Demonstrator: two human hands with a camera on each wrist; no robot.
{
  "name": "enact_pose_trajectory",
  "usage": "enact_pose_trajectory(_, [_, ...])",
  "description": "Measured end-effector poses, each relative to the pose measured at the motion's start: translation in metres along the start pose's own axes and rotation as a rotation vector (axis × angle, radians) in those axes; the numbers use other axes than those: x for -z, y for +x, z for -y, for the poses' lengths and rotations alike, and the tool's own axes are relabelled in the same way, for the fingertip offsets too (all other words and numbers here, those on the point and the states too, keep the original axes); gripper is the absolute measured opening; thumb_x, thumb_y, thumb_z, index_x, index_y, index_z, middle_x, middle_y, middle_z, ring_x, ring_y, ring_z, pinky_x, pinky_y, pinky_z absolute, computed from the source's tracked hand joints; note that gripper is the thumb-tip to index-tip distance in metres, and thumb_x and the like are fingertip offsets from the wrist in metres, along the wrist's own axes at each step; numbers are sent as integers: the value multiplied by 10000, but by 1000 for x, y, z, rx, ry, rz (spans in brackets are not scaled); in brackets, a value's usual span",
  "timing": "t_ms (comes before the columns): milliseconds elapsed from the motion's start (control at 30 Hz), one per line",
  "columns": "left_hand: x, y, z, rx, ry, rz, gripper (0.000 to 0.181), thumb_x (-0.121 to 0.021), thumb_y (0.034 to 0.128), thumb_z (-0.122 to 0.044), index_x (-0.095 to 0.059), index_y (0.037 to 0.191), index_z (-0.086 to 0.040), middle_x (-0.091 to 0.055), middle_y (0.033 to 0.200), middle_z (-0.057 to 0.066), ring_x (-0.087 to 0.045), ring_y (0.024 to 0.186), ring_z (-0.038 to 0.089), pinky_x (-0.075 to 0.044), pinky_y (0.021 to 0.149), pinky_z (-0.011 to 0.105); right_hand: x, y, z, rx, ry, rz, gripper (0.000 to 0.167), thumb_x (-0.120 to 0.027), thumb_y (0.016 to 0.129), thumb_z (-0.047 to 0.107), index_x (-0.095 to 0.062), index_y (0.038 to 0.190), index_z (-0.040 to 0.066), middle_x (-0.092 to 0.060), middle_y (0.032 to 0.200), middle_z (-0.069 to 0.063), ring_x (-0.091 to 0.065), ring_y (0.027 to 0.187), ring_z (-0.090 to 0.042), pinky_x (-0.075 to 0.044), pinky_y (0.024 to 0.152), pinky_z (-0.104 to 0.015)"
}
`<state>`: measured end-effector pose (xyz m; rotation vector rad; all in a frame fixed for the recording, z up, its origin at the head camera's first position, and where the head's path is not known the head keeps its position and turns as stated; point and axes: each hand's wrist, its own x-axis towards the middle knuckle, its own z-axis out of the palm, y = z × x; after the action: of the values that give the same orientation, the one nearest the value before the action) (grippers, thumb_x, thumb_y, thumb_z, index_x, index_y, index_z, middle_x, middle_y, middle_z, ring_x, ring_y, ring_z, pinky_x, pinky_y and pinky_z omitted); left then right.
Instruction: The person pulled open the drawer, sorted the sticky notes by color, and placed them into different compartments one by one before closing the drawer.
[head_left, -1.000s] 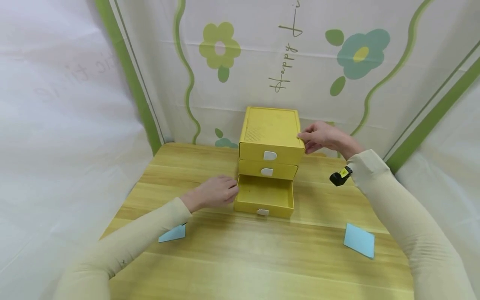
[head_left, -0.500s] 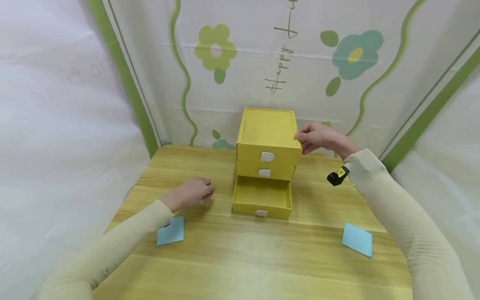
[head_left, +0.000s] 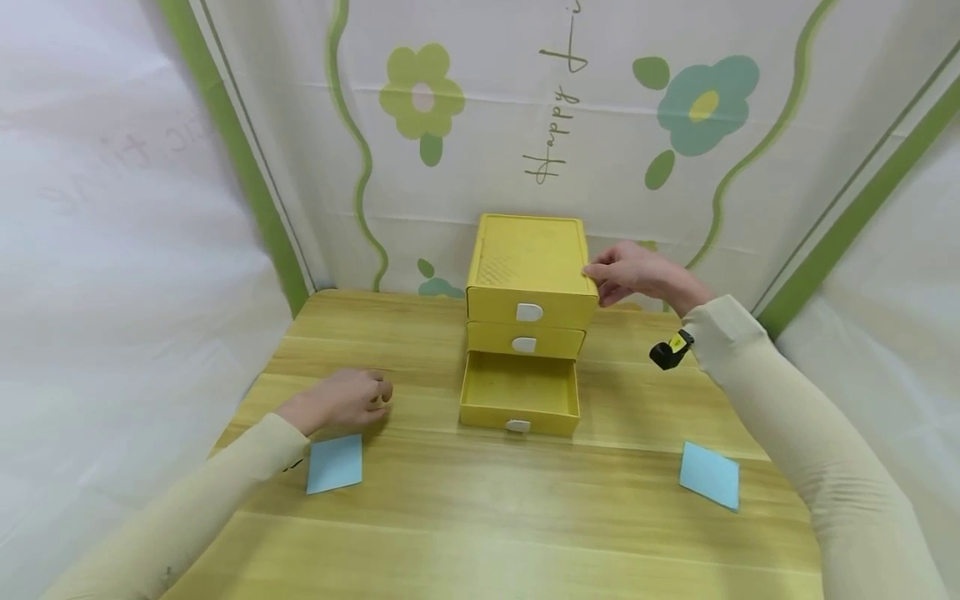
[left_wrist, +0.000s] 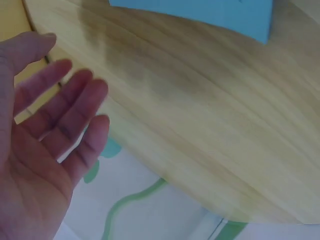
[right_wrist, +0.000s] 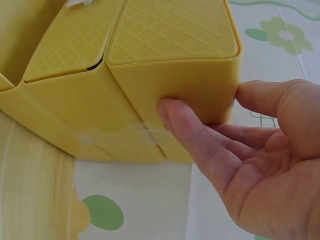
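Note:
A yellow drawer unit (head_left: 531, 257) stands near the back of the table, its bottom drawer (head_left: 519, 390) pulled out and bare inside. Its middle drawer (head_left: 495, 340) and top drawer (head_left: 495, 308) look pushed in, each with a white tab. My right hand (head_left: 637, 273) holds the unit's upper right edge, thumb on top and fingers against the side wall (right_wrist: 150, 90). To the left of the unit, my left hand (head_left: 341, 398) hovers near a blue square (head_left: 334, 464); in the left wrist view its loosely bent fingers (left_wrist: 75, 110) hold nothing.
A second blue square (head_left: 709, 476) lies on the wooden table (head_left: 480, 517) at right. Behind the unit hangs a white curtain (head_left: 495, 100) with printed flowers, and more sheeting borders both sides. A black device (head_left: 669, 350) is strapped at the right wrist.
My left hand has drawn away from the bottom drawer's left side, moving left and uncovering the blue square. My right hand stays at the unit's edge. The bottom drawer remains out.

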<state>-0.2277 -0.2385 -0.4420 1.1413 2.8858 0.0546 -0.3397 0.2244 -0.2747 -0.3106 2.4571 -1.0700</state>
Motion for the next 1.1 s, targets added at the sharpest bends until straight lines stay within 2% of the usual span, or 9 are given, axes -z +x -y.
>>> enact_pose_trajectory(167, [8, -4, -2, 22, -29, 72, 84, -718, 880, -204, -698, 922, -133, -660, 834, -8, -558, 692, 70, -519, 610, 259, -2, 1, 2, 2, 0, -1, 355, -509, 1032, 302, -581, 1038, -46, -614, 812, -102, -667, 736, -206, -629, 724, -345])
enact_pose_trajectory(333, [17, -4, -12, 110, -85, 251, 172, -668, 854, -70, -717, 1011, -119, -702, 946, 12, -585, 782, 107, -560, 720, 315, -1, -1, 3, 7, -13, -3, 344, -509, 1033, 294, -588, 1035, -41, -617, 811, -105, -668, 745, -215, -629, 728, -343])
enact_pose_trajectory(433, [18, -5, -18, 159, -91, 327, 103, -646, 881, -54, -686, 960, -106, -665, 886, -1, -532, 761, 129, -522, 706, 323, 0, -2, 4, 6, -14, -6, 331, -511, 1033, 287, -587, 1010, -34, -613, 806, -105, -665, 744, -219, -629, 725, -346])
enact_pose_trajectory(500, [18, -7, -20, 159, -62, 336, 44, -664, 888, -68, -644, 880, -106, -599, 794, -16, -486, 720, 138, -480, 661, 314, -1, -1, 4, 6, -8, -3, 330, -512, 1032, 290, -584, 1007, -31, -609, 809, -104, -661, 745, -215, -629, 729, -348])
enact_pose_trajectory(567, [17, -9, -22, 151, -39, 327, 117, -672, 886, -71, -593, 813, -117, -531, 736, -32, -440, 690, 144, -433, 627, 301, -1, -1, 3, 7, -7, -2, 330, -514, 1031, 292, -586, 1010, -29, -608, 811, -105, -660, 745, -212, -629, 730, -350])
enact_pose_trajectory(700, [17, -12, -22, 142, -47, 300, 149, -688, 869, -64, -574, 789, -116, -518, 727, -43, -426, 681, 137, -422, 616, 289, -2, 0, 2, 5, -19, -9, 330, -511, 1032, 291, -586, 1008, -29, -604, 817, -105, -658, 748, -209, -629, 732, -350])
enact_pose_trajectory(800, [18, -13, -22, 172, -76, 317, 171, -729, 836, -77, -574, 776, -117, -518, 727, -44, -431, 679, 134, -413, 607, 278, -2, 0, 2, 6, -31, -10, 335, -504, 1035, 290, -583, 1011, -35, -599, 821, -102, -658, 755, -208, -629, 734, -348])
enact_pose_trajectory(933, [18, -16, -23, 230, -103, 352, 239, -819, 741, -128, -582, 757, -139, -512, 726, -51, -445, 677, 130, -396, 587, 260, -3, 0, 4, 12, -44, -5, 332, -500, 1037, 288, -582, 1031, -34, -597, 835, -98, -661, 773, -206, -629, 735, -342])
enact_pose_trajectory(1100, [16, -16, -27, 274, -122, 378, 291, -878, 702, -194, -598, 760, -139, -536, 746, -44, -477, 688, 138, -422, 584, 268, -3, 0, 6, 11, -57, -1, 325, -502, 1036, 286, -579, 966, -22, -594, 833, -107, -663, 792, -227, -628, 738, -341])
